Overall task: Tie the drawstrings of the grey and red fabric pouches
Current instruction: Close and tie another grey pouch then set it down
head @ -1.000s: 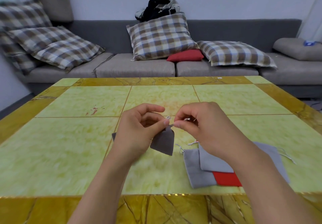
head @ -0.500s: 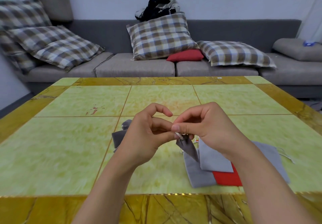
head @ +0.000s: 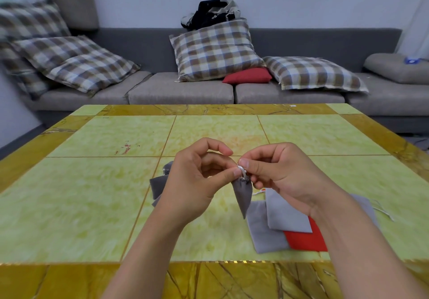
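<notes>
Dark grey pouch [head: 243,194] hangs in the air above the counter [head: 92,194], neck up, bottom corner pointing down. Its mouth is gathered tight. White drawstring [head: 242,171] stands up from the neck as a small loop or knot; which of the two I cannot tell.

Left hand [head: 197,180]: thumb and forefinger pinch the drawstring at the pouch neck, other fingers curled. Right hand [head: 276,175]: fingertips pinch the same string from the other side, touching the left thumb tip. Both forearms come in from the near edge.

On the counter just right of the held pouch, partly under the right forearm: a pile of flat pouches. Light grey pouch [head: 285,215] lies on top, overlapping a second grey pouch [head: 262,233] and a red pouch [head: 306,238]. Another grey piece shows beyond the right wrist, loose white strings [head: 383,211] trailing from it onto the counter.

Behind the left hand: more dark grey pouches [head: 157,185] on the counter, mostly hidden; their count is unclear.

Counter top is yellow-green tile with a brown marbled border; a small red mark [head: 125,148] on the far left tile.

Beyond the counter: grey sofa [head: 181,92] with plaid cushions [head: 216,50], a red cushion [head: 248,76], and dark clothing [head: 211,13] heaped on the backrest.
</notes>
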The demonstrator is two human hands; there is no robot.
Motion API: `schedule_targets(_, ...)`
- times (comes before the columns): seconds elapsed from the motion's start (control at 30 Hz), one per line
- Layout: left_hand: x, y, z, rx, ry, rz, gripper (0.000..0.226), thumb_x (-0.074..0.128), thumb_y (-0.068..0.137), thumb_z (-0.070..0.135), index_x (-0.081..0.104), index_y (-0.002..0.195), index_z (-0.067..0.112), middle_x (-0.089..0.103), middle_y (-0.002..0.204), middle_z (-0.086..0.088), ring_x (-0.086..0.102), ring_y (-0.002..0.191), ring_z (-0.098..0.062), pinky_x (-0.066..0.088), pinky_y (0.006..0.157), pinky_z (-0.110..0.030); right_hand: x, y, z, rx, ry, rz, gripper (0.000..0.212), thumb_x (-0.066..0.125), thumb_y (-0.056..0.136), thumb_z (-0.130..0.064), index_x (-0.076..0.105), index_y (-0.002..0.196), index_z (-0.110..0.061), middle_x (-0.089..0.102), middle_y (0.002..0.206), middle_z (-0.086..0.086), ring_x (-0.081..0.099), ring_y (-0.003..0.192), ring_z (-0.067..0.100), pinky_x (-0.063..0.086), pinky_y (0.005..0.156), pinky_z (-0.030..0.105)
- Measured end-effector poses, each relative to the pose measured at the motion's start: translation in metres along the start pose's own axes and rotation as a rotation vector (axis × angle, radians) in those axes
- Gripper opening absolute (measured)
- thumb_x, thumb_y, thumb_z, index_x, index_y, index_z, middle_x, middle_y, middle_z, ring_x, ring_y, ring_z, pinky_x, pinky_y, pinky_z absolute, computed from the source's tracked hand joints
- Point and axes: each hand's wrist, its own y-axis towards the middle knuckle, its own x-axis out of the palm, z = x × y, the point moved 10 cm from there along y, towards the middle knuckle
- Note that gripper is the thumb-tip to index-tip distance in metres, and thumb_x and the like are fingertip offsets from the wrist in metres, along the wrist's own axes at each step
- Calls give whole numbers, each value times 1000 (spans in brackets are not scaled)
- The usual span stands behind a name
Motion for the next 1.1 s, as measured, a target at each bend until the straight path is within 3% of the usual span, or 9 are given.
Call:
schedule_targets(0.23, 8, 1, -2, 24, 173, -24, 34, 80, 77, 3, 55, 94, 20, 74, 73, -4, 71, 74, -24, 58, 81, -45, 0, -2, 1, 21, -75, -7, 8, 77, 78, -13, 76, 79, -5, 66, 68, 12, 53, 55, 14, 46, 51, 23)
schedule_targets(0.37, 9, -1, 5, 62, 170, -58, 33, 81, 77, 5, 55, 95, 16, 76, 75, -4, 72, 75, -23, 58, 80, -39, -5, -5, 9, 127, 25, -30, 17, 76, 71, -14, 74, 81, -1, 65, 66, 12, 59, 53, 13, 50, 48, 19)
schedule_targets(0.47, 13, -2, 8, 98, 213, -83, 27, 81, 76, 6, 68, 97, 17, 75, 76, 0, 72, 75, -17, 57, 78, -30, -8, -7, 15, 189, 36, -47, 13, 76, 72, -12, 74, 79, -2, 66, 66, 13, 62, 52, 14, 52, 48, 18)
schedule_targets(0.7, 10, -3, 15, 228, 314, 31, 26, 78, 79, 4, 79, 96, 24, 77, 87, 11, 72, 83, -7, 58, 78, -27, -10, -2, 21, 189, 129, 1, 6, 69, 82, -5, 71, 80, 0, 62, 63, 8, 54, 49, 9, 45, 43, 15)
schedule_targets(0.87, 6, -4, 13, 217, 353, 137, 18, 79, 80, 6, 76, 90, 21, 74, 77, 13, 70, 78, -6, 55, 73, -19, -9, 1, 16, 122, 274, -18, 23, 69, 75, -9, 72, 93, 4, 65, 68, 8, 57, 56, 10, 48, 50, 16)
schedule_targets(0.97, 4, -2, 5, 128, 258, 155, 24, 79, 80, 7, 69, 97, 21, 73, 76, 8, 70, 77, -8, 55, 76, -21, -17, 1, 5, 21, 130, 10, 18, 70, 80, -4, 74, 96, 2, 69, 72, 13, 62, 62, 13, 51, 55, 18)
schedule_targets(1.1, 6, 1, -8, 33, 244, 117, 24, 73, 86, 12, 69, 108, 21, 72, 78, 10, 70, 81, -6, 54, 82, -20, -16, 0, -17, -128, -256, 48, 13, 70, 83, 5, 77, 91, -3, 71, 68, 14, 62, 56, 14, 53, 55, 22)
